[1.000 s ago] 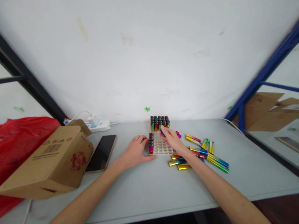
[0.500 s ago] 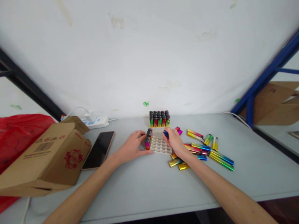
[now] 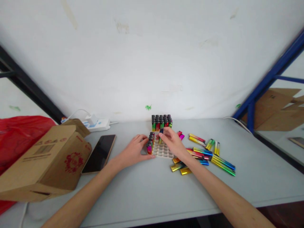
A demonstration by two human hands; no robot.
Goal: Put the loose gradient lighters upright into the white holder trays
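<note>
A pale tray (image 3: 163,155) with rows of round-edged slots lies on the table, and a column of upright lighters (image 3: 149,147) fills its left side. My left hand (image 3: 135,151) rests at that side, fingers apart, its thumb along the tray's front edge and its fingertips by the lighters. Over the tray, my right hand (image 3: 173,143) pinches a dark-topped lighter (image 3: 161,136) upright between thumb and fingers. Whether its lower end touches a slot I cannot tell. Behind stands a block of upright lighters (image 3: 161,123). Loose colourful lighters (image 3: 223,164) lie to the right.
At the left are a cardboard box (image 3: 57,161), a red plastic bag (image 3: 26,129), a phone (image 3: 99,154) and a white power strip (image 3: 98,124). A cable (image 3: 238,121) runs by the wall on the right, near a blue metal frame (image 3: 250,114).
My right hand has moved left over the tray, and the lighter in it has turned from tilted to upright. My left hand has stayed in place beside the tray.
</note>
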